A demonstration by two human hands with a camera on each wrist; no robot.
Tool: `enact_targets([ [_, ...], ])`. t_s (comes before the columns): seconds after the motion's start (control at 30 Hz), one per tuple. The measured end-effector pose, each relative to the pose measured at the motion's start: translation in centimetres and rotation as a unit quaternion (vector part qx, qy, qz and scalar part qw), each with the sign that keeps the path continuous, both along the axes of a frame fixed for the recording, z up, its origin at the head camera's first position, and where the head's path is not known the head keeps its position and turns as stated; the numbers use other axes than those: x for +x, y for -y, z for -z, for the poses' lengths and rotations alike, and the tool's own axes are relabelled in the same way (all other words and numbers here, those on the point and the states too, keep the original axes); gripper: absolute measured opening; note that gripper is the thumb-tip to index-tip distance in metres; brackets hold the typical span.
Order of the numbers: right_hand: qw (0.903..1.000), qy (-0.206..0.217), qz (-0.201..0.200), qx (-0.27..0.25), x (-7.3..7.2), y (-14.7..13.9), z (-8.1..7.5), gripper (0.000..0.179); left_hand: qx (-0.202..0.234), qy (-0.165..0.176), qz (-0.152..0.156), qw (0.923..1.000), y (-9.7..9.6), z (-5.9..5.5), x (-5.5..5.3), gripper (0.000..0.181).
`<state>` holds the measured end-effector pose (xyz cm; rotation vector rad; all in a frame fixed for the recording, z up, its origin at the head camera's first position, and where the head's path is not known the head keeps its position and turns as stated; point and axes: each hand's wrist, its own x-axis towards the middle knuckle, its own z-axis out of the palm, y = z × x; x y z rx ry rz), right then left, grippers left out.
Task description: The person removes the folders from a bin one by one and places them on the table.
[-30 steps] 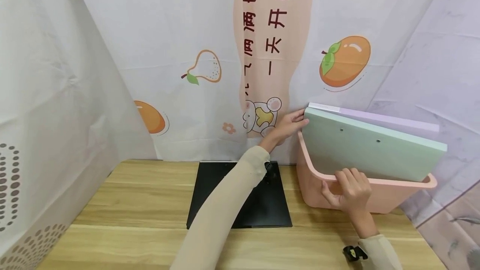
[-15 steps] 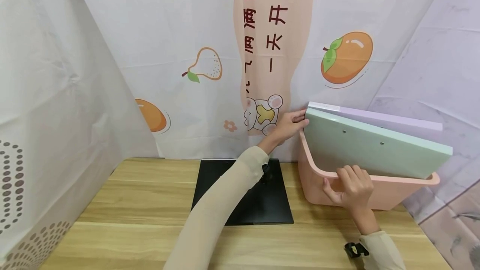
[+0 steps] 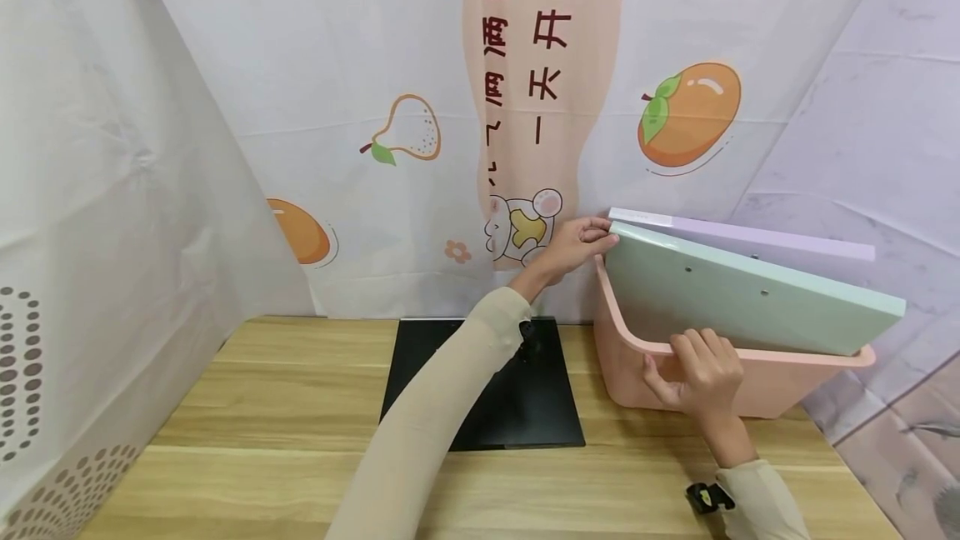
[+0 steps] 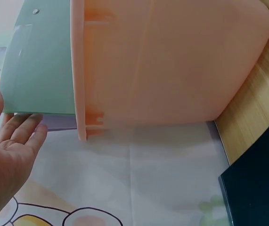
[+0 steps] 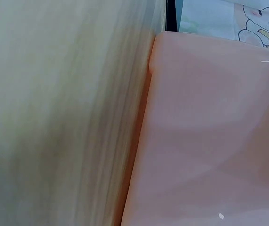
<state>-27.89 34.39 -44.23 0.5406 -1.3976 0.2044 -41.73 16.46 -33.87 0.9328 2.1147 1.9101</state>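
Observation:
A pink plastic storage bin (image 3: 618, 369) stands at the right of the table, with a mint green file folder (image 3: 720, 298) and a lilac file folder (image 3: 780, 242) upright in it. Both folders slope down to the right and stick out above the rim. My left hand (image 3: 567, 250) pinches the green folder's upper left corner, thumb on its front face and fingers behind; the left wrist view shows this hand (image 4: 12, 146) at the folder's end. With fingers curled over the front rim and thumb outside, my right hand (image 3: 703, 375) grips the bin. The right wrist view shows only the bin's wall (image 5: 209, 127) and tabletop.
A flat black panel (image 3: 517, 407) lies on the wooden table (image 3: 247, 407) left of the bin, partly under my left forearm. A printed cloth (image 3: 360, 248) hangs right behind the table, and other cloths close off both sides.
The green folder's left end has come slightly forward with my left hand, and the gap to the lilac folder is wider. My right hand stays on the rim.

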Motion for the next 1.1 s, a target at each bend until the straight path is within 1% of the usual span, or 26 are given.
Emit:
enact_targets([
  [0.13, 1.0000, 0.001, 0.001, 0.001, 0.0, 0.0, 0.0, 0.053, 0.001, 0.003, 0.004, 1.0000, -0.1, -0.2, 0.0, 0.040],
  [0.3, 1.0000, 0.002, 0.000, 0.000, 0.0, 0.1, 0.1, 0.053, -0.008, -0.022, 0.001, 0.9997, -0.1, -0.4, -0.1, 0.043],
  [0.37, 1.0000, 0.002, 0.000, 0.000, -0.1, 0.1, 0.1, 0.053, -0.011, -0.025, -0.001, 0.9996, -0.1, -0.5, -0.2, 0.041],
  [0.5, 1.0000, 0.001, 0.000, 0.000, -0.1, 0.0, 0.2, 0.053, -0.012, -0.025, -0.005, 0.9996, -0.1, -0.8, 0.0, 0.039],
  [0.67, 1.0000, 0.002, 0.001, -0.002, -0.1, 0.0, 0.2, 0.053, -0.012, -0.027, -0.002, 0.9996, -0.2, -1.2, 0.3, 0.038],
  [0.9, 1.0000, 0.004, 0.000, -0.005, 0.0, 0.0, 0.1, 0.053, -0.027, -0.018, -0.017, 0.9993, -0.2, -1.7, 0.7, 0.034],
  [1.0, 1.0000, 0.003, -0.001, -0.006, 0.1, 0.0, 0.1, 0.053, -0.036, -0.019, -0.017, 0.9990, -0.1, -1.9, 0.8, 0.033],
  [1.1, 1.0000, 0.001, -0.002, -0.005, 0.0, 0.0, 0.1, 0.053, -0.039, -0.017, -0.005, 0.9991, 0.1, -2.2, 0.7, 0.031],
])
